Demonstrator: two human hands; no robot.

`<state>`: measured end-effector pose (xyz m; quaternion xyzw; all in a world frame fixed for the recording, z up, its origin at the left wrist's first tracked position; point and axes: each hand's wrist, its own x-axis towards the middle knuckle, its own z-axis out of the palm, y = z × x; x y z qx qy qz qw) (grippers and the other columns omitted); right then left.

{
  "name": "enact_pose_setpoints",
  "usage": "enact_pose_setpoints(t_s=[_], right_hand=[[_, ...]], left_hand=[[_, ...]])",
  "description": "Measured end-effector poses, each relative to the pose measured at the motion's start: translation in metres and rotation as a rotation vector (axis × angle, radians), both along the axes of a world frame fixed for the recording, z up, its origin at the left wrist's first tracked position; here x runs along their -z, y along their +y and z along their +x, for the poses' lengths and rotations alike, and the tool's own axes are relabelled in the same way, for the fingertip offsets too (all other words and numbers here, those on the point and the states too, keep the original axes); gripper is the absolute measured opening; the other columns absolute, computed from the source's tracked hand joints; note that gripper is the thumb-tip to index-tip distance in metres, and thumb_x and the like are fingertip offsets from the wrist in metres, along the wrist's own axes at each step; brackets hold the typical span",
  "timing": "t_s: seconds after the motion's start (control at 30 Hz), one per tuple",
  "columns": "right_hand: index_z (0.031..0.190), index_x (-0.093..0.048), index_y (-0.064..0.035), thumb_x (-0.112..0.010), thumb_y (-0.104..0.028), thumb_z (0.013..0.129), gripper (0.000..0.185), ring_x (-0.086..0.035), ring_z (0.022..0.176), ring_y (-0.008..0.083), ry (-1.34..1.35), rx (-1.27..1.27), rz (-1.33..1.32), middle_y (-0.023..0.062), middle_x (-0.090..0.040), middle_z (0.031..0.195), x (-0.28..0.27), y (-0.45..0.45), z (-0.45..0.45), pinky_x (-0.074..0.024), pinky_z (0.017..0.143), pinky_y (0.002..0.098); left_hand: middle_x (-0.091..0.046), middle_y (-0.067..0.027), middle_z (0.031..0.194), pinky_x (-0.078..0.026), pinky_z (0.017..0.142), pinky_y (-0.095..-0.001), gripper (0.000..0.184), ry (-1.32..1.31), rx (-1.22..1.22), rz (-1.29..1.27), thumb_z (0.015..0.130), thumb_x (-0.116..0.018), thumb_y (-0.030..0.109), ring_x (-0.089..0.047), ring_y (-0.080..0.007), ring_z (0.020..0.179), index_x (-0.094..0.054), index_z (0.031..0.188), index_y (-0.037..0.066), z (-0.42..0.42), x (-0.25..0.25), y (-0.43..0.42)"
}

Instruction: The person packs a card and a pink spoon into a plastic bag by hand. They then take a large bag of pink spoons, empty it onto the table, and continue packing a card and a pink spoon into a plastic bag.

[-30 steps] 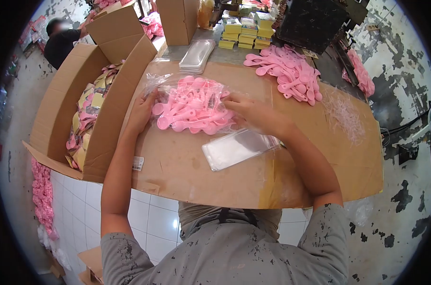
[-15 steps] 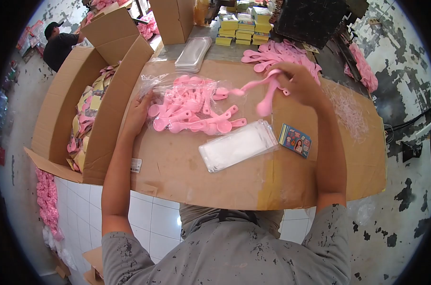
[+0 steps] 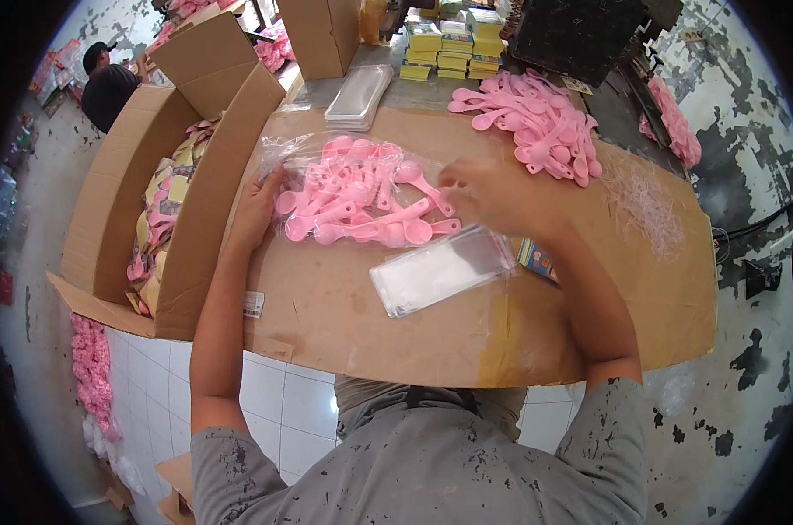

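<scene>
A clear plastic bag (image 3: 304, 150) lies on the cardboard-covered table with a heap of pink measuring spoons (image 3: 348, 214) in and around its opening. My left hand (image 3: 258, 210) is at the bag's left edge, its fingers closed on the film. Just right of the heap is my right hand (image 3: 488, 194), blurred by motion, with its fingers by the handle of a pink spoon (image 3: 422, 184). Whether it grips that spoon is unclear. Below the hand lies a stack of clear plastic sleeves (image 3: 440, 273). Printed cards (image 3: 536, 258) are partly covered by my right forearm.
A larger pile of pink spoons (image 3: 545, 122) lies at the back right, beside shredded plastic strands (image 3: 641, 206). An open carton (image 3: 208, 210) of packed pieces stands left. Behind are a clear tray stack (image 3: 359, 98) and card bundles (image 3: 453, 44). Another person (image 3: 108, 87) is at far left.
My right hand has moved from the back pile leftward and toward me, to the heap by the bag. The spoons it was lifting have left the pile's edge. My left hand stays put.
</scene>
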<state>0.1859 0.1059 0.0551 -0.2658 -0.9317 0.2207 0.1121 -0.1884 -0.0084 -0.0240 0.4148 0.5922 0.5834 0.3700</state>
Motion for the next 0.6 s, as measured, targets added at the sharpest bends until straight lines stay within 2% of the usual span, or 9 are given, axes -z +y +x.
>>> enact_pose_setpoints(t_s=[0.1, 0.2, 0.3, 0.5, 0.6], right_hand=[[0.119, -0.067, -0.0031, -0.069, -0.009, 0.09, 0.029, -0.063, 0.113, 0.0324, 0.174, -0.138, 0.255, 0.0138, -0.066, 0.121, 0.04, -0.005, -0.013, -0.0504, 0.097, 0.0409], [0.119, -0.066, -0.0037, -0.069, -0.01, 0.091, 0.028, -0.058, 0.117, 0.0331, 0.086, -0.242, 0.133, 0.013, -0.063, 0.121, 0.039, 0.009, -0.007, -0.0476, 0.1, 0.0401], [0.117, -0.066, -0.0039, -0.071, -0.011, 0.091, 0.027, -0.059, 0.115, 0.0332, -0.015, -0.228, 0.171, 0.0131, -0.063, 0.115, 0.039, 0.014, 0.0, -0.0481, 0.098, 0.0412], [0.111, -0.066, -0.0022, -0.071, -0.009, 0.091, 0.022, -0.063, 0.102, 0.0336, 0.066, -0.171, 0.041, 0.0129, -0.063, 0.108, 0.025, 0.012, 0.008, -0.0508, 0.089, 0.0421], [0.106, -0.066, -0.0006, -0.072, -0.009, 0.091, 0.018, -0.063, 0.098, 0.0322, 0.108, -0.179, 0.014, 0.0128, -0.063, 0.105, 0.0, 0.025, 0.021, -0.0505, 0.086, 0.0399]], left_hand=[[-0.067, -0.0001, 0.098, -0.051, 0.075, -0.0234, 0.032, 0.016, 0.003, -0.002, 0.109, -0.055, 0.034, -0.061, -0.0071, 0.086, -0.068, 0.113, 0.005, 0.001, -0.002, -0.002], [-0.068, -0.0009, 0.098, -0.052, 0.075, -0.0239, 0.032, 0.021, 0.001, -0.005, 0.109, -0.054, 0.033, -0.062, -0.0077, 0.085, -0.068, 0.112, 0.004, 0.003, -0.003, -0.003], [-0.068, -0.0013, 0.098, -0.052, 0.075, -0.0243, 0.031, 0.015, -0.009, -0.006, 0.109, -0.054, 0.032, -0.062, -0.0081, 0.085, -0.068, 0.111, 0.004, 0.011, -0.012, -0.005], [-0.068, -0.0017, 0.097, -0.052, 0.077, -0.0249, 0.033, 0.033, -0.01, 0.007, 0.109, -0.054, 0.033, -0.062, -0.0084, 0.086, -0.068, 0.111, 0.004, 0.011, -0.011, -0.004], [-0.068, -0.0018, 0.097, -0.052, 0.077, -0.0251, 0.034, 0.072, -0.015, -0.014, 0.109, -0.054, 0.034, -0.062, -0.0086, 0.087, -0.068, 0.11, 0.003, 0.005, -0.007, -0.003]])
